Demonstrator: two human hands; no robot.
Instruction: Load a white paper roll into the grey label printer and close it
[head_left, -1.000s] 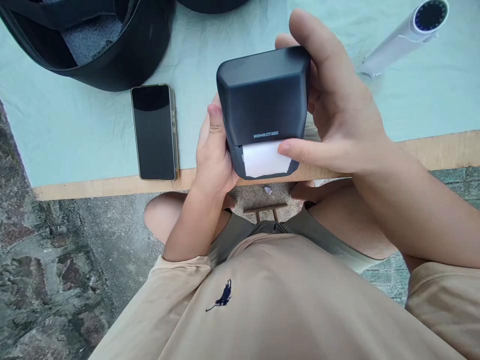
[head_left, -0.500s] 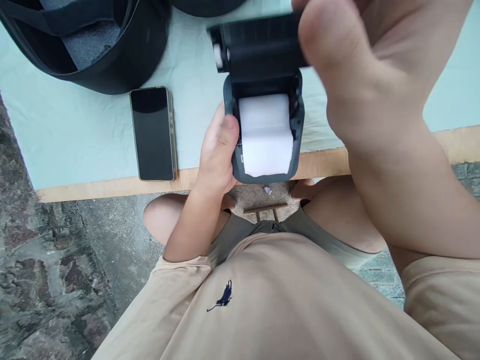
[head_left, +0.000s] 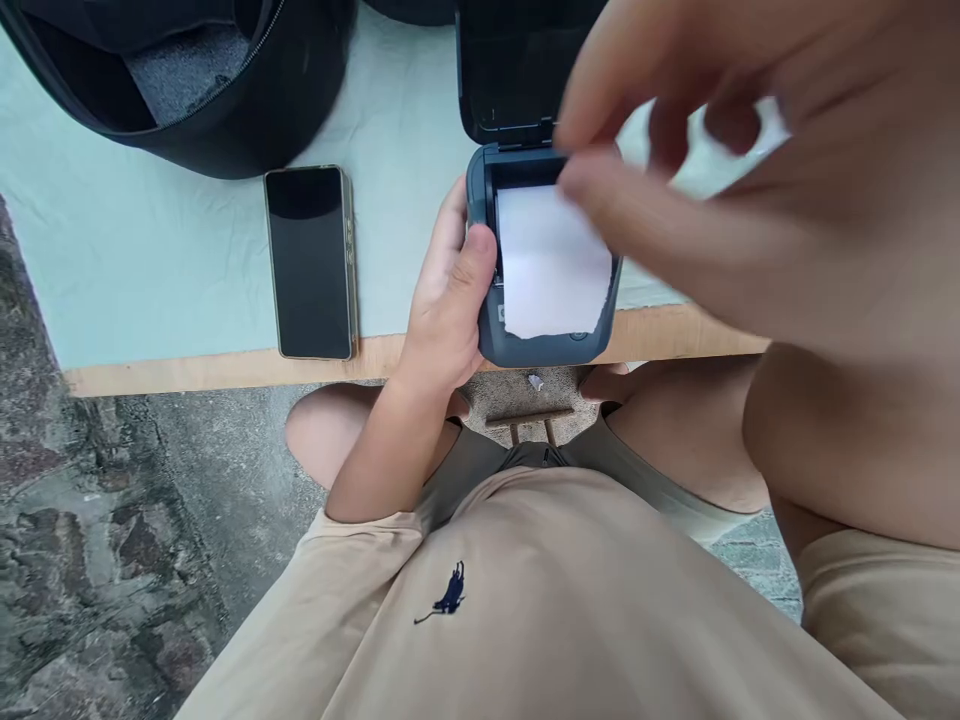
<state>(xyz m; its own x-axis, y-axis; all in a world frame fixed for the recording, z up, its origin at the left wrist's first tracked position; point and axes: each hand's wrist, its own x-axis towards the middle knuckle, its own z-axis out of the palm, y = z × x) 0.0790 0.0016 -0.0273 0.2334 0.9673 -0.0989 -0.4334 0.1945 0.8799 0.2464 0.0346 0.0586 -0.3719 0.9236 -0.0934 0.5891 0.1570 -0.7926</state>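
A dark, small printer (head_left: 551,352) is held above the table's front edge, its black lid (head_left: 504,75) swung open away from me. My left hand (head_left: 454,290) grips its left side, the thumb on the rim. Inside lies white paper (head_left: 555,265), whose torn end hangs over the front of the body. My right hand (head_left: 697,170), large and blurred close to the camera, is over the printer's right side. Its thumb and forefinger are apart near the paper's upper right corner, with nothing visible between them.
A phone (head_left: 311,262) with a dark screen lies on the pale green cloth (head_left: 405,110) left of the printer. An open black zip case (head_left: 247,130) stands at the back left. The table's wooden edge (head_left: 187,374) runs above my knees.
The lid has tilted further back, and my right hand has let go of it and come down towards the paper. My left hand and the printer have shifted slightly right.
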